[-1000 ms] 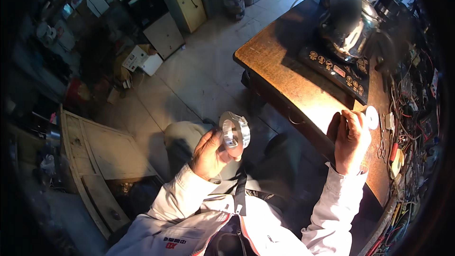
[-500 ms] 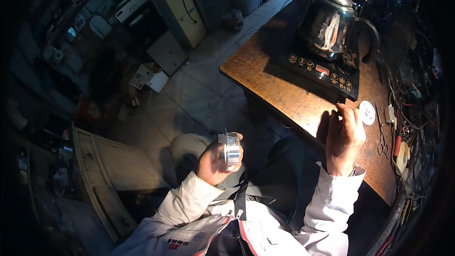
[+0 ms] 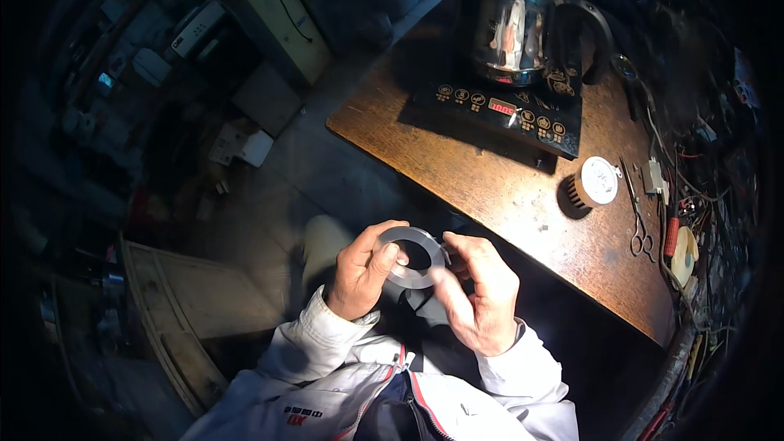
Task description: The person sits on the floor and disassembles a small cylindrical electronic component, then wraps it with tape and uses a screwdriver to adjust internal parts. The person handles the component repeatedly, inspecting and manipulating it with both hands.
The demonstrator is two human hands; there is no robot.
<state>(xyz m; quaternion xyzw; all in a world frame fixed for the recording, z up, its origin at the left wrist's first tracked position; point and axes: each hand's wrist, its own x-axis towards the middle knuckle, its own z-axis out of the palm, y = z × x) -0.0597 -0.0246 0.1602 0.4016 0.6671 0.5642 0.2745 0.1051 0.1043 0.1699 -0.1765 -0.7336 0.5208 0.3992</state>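
Observation:
Over my lap, my left hand [image 3: 365, 271] grips the left side of a silvery metal ring [image 3: 407, 278], with its thumb lying on the rim. The ring looks like a light-fitting bezel, and its round opening faces up. My right hand [image 3: 482, 290] is closed at the ring's right side, thumb and fingertips pinching near its edge. The right thumb is slightly blurred, and a small part at that edge is mostly covered by the fingers. On the wooden table stands a finned cylindrical lamp module [image 3: 600, 182] with a round white top, apart from both hands.
A shiny metal kettle [image 3: 508, 20] stands on a black induction cooker [image 3: 490, 110] with a lit red display. Scissors [image 3: 639, 233], a red-handled tool [image 3: 671, 237] and tangled wires lie along the right side. The table's edge [image 3: 465, 211] runs diagonally beyond my right hand.
My right hand has come from beside the lamp module on the table to the ring. The ring, earlier seen edge-on in my left hand, now shows its round opening. The view has shifted.

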